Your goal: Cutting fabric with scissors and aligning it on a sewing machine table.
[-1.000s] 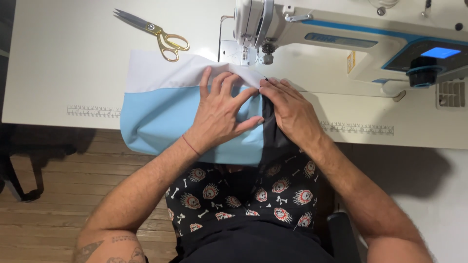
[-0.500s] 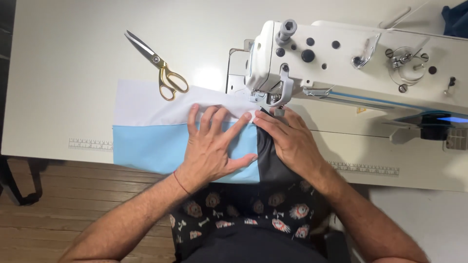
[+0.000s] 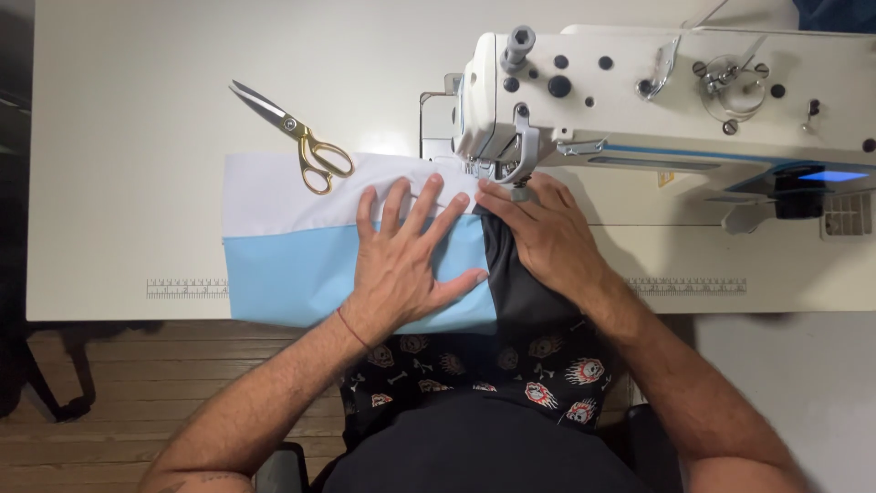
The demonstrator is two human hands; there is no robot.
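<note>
Both hands are down flat on the cloth, nothing pinched. The left hand (image 3: 406, 265) lies palm-down with fingers spread wide on the two-tone fabric panel, white along its far strip and light blue on the near part (image 3: 292, 274); the fingertips reach over the white band toward the machine. The right hand (image 3: 538, 233) presses flat on the dark grey fabric piece (image 3: 520, 301), just right of the blue edge, its fingertips close in front of the needle area. The two hands sit side by side, nearly touching. The white industrial sewing machine (image 3: 675, 91) stands at the far right of the white surface (image 3: 119, 164). Gold-handled scissors with steel blades (image 3: 297, 132) lie far left, handles resting on the white strip. The panel's near edge hangs over the surface edge.
</note>
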